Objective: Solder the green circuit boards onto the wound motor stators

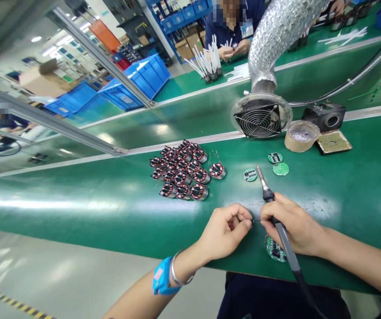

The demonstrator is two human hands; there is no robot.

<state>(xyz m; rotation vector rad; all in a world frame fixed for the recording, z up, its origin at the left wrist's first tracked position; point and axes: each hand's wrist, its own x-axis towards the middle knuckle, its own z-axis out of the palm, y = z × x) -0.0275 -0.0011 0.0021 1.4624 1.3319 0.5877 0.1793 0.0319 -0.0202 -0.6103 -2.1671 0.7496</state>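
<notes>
My right hand (293, 221) is closed around the grey handle of a soldering iron (285, 243), whose tip points up and away over the bench. Opposite it, my left hand (227, 230) is pinched, thumb against fingers, on a thin wire (255, 219) that shows only as a short fine strand between the two hands. Partly under my right hand lies a round green circuit board (274, 249) with dark components. Beyond the iron's tip sit a smaller round board (250, 175) and two more, one populated (274, 157) and one plain green (281, 169).
A cluster of copper-wound motor stators (180, 170) stands left of centre, with a single stator (217, 171) beside it. At the back are a fume extractor fan (260, 119), a tape roll (301, 136), a soldering iron stand (325, 116) and a sponge tray (334, 141). A co-worker sits across.
</notes>
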